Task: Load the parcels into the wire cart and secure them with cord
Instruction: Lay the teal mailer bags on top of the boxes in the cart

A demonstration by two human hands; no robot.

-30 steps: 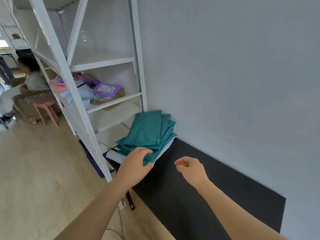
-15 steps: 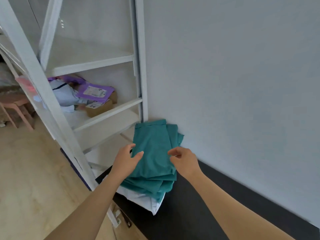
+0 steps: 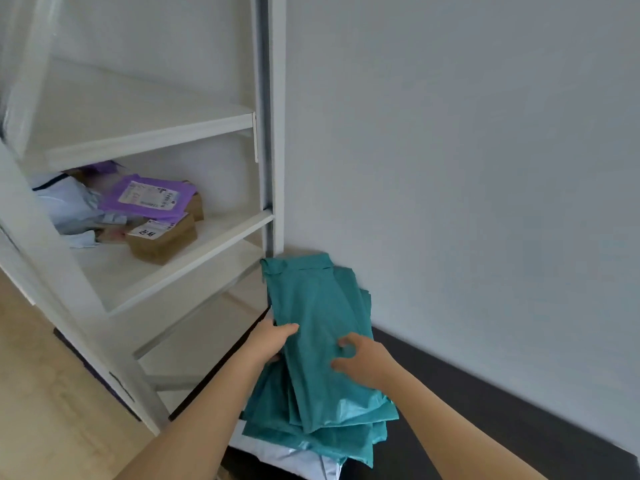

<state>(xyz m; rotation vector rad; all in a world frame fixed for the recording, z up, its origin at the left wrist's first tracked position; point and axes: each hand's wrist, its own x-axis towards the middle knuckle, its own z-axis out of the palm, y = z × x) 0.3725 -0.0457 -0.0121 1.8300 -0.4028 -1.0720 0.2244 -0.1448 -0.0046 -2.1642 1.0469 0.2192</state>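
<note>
Both hands have closed in on the stack since half a second ago, when they only met its edges. A second ago the right hand was apart from it above the mat. The view has also drawn nearer, so the stack fills more of the lower middle.

Nearest, two bare forearms reach in from the bottom edge and converge on the teal parcels (image 3: 313, 306). The left hand (image 3: 268, 344) grips the left edge of the top teal parcel (image 3: 322, 393): the thumb lies across its upper face, and the fingers go under and out of sight. The right hand (image 3: 363, 363) lies on the right part of the same parcel, fingers curled, with thumb and forefinger bent toward each other and pinching the film.

That parcel runs lengthwise away from the person, its far end close to the wall (image 3: 467, 168). Under it more teal parcels are fanned unevenly, their near corners sticking out to the left and right. A white parcel (image 3: 298, 459) lies at the very bottom, its near edge showing. The whole stack sits on a dark mat (image 3: 502, 420) that runs to the right along the foot of the wall.

To the left stands a white shelf rack (image 3: 273, 133), its right post just beside the far end of the stack. On its middle shelf, farther left, lie a brown box (image 3: 166, 242), a purple parcel (image 3: 152, 199) resting on it, and pale blue parcels (image 3: 65, 207). Pale wooden floor (image 3: 41, 393) shows at the lower left.
</note>
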